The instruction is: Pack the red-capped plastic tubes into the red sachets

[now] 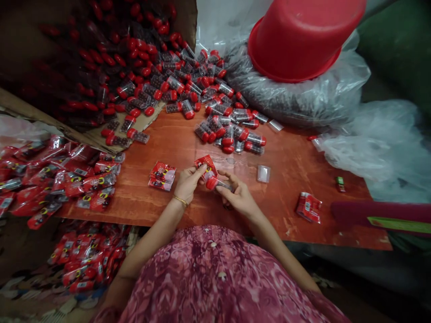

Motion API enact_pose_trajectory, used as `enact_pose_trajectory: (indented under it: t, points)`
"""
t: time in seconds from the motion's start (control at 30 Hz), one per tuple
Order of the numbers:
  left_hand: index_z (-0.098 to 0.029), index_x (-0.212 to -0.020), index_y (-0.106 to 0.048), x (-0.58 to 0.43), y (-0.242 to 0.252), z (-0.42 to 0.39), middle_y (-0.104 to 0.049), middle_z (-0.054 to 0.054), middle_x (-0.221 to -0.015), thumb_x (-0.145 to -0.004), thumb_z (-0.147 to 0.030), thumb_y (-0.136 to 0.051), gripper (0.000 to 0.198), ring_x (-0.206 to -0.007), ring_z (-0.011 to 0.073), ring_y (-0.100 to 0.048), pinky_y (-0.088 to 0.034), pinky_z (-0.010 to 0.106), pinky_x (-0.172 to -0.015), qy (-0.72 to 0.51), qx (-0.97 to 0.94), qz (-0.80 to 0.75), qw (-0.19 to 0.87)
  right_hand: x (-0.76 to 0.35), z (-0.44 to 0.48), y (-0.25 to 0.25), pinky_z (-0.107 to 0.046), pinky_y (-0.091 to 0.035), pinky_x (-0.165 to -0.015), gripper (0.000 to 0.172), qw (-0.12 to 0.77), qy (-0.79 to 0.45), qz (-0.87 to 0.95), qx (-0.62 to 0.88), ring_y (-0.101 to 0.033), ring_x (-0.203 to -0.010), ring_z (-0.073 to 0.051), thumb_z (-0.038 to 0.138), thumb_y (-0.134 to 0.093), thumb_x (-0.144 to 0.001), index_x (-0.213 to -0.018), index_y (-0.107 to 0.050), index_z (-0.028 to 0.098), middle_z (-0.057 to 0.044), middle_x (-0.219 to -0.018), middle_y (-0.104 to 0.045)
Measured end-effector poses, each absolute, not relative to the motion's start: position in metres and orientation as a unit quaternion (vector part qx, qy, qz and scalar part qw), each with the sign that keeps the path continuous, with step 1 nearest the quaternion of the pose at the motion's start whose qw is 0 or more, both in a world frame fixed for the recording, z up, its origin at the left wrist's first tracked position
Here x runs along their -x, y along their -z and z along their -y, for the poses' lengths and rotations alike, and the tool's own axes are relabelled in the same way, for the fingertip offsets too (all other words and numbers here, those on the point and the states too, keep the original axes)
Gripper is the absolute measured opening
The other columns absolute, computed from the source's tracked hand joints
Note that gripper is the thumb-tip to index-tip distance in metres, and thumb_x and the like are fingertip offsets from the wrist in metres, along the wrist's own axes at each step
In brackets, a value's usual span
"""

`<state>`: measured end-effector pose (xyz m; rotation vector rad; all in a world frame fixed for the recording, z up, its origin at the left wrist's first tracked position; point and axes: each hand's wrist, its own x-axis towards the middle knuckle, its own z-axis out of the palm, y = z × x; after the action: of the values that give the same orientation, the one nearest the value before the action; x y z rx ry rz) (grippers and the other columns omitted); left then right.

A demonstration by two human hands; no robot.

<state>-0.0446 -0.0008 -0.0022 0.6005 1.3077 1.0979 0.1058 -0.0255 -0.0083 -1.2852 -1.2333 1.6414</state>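
My left hand [187,183] pinches a red printed packet [206,164] with its thumb on the front face. In my right hand [238,194] is a clear tube with a red cap [212,182], its cap end against the lower edge of the packet. Dark contents show through the tube; whether the cap is inside the packet I cannot tell. Just left of my left hand lies a small stack of red printed packets [162,176]. Beyond my hands is a pile of similar red-capped tubes [232,128], and a small clear plastic piece [263,173] lies to the right.
A cardboard box [84,139] spills red-capped tubes at the back left. Filled red packets [74,179] heap at the left edge, with more below. A red tub [299,40] sits upside down on a plastic bag [286,103]. Red packets [309,207] lie at right.
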Motion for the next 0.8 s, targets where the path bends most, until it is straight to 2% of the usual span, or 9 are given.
enact_pose_trajectory:
  t: [0.17,0.33,0.5,0.67,0.8]
  points:
    - [-0.013,-0.050,-0.060,0.051,0.006,0.000,-0.054,-0.003,-0.045,-0.053,-0.048,-0.073,0.038,-0.044,0.0054,-0.044,-0.033,0.019,-0.046,-0.483,-0.311,-0.554,0.602,-0.109,0.021,0.010,-0.017,-0.035,-0.035,0.048,0.310,-0.685,0.466,0.466,-0.041,-0.036,-0.004,0.044,-0.062,-0.072,-0.111,-0.057,0.016,0.006,-0.054,-0.054]
    - [-0.014,-0.063,-0.062,0.051,-0.001,-0.001,-0.058,-0.004,-0.050,-0.048,-0.046,-0.076,0.038,-0.041,0.0050,-0.046,-0.035,0.018,-0.043,-0.475,-0.254,-0.535,0.651,-0.109,0.019,0.012,-0.016,-0.034,-0.033,0.050,0.325,-0.676,0.453,0.482,-0.041,-0.034,-0.005,0.041,-0.063,-0.071,-0.115,-0.056,0.017,0.009,-0.045,-0.049]
    - [-0.014,-0.053,-0.054,0.053,-0.001,-0.001,-0.056,-0.003,-0.045,-0.046,-0.048,-0.078,0.041,-0.042,0.0058,-0.050,-0.037,0.017,-0.044,-0.471,-0.234,-0.563,0.637,-0.109,0.019,0.013,-0.016,-0.035,-0.032,0.052,0.321,-0.670,0.451,0.496,-0.042,-0.034,-0.005,0.043,-0.064,-0.069,-0.113,-0.056,0.016,0.009,-0.046,-0.050]
    - [-0.014,-0.053,-0.055,0.056,-0.004,-0.004,-0.056,-0.003,-0.046,-0.041,-0.049,-0.079,0.044,-0.042,0.0054,-0.049,-0.037,0.017,-0.043,-0.472,-0.216,-0.581,0.627,-0.113,0.021,0.009,-0.015,-0.036,-0.032,0.040,0.316,-0.667,0.454,0.499,-0.042,-0.032,-0.004,0.045,-0.065,-0.070,-0.097,-0.054,0.018,0.009,-0.047,-0.051]
    - [-0.014,-0.055,-0.057,0.057,-0.007,-0.002,-0.056,-0.002,-0.046,-0.044,-0.051,-0.077,0.043,-0.042,0.0066,-0.049,-0.035,0.018,-0.042,-0.459,-0.226,-0.577,0.636,-0.115,0.023,0.004,-0.015,-0.037,-0.032,0.037,0.317,-0.669,0.458,0.493,-0.043,-0.034,-0.004,0.044,-0.069,-0.065,-0.086,-0.052,0.018,0.009,-0.049,-0.050]
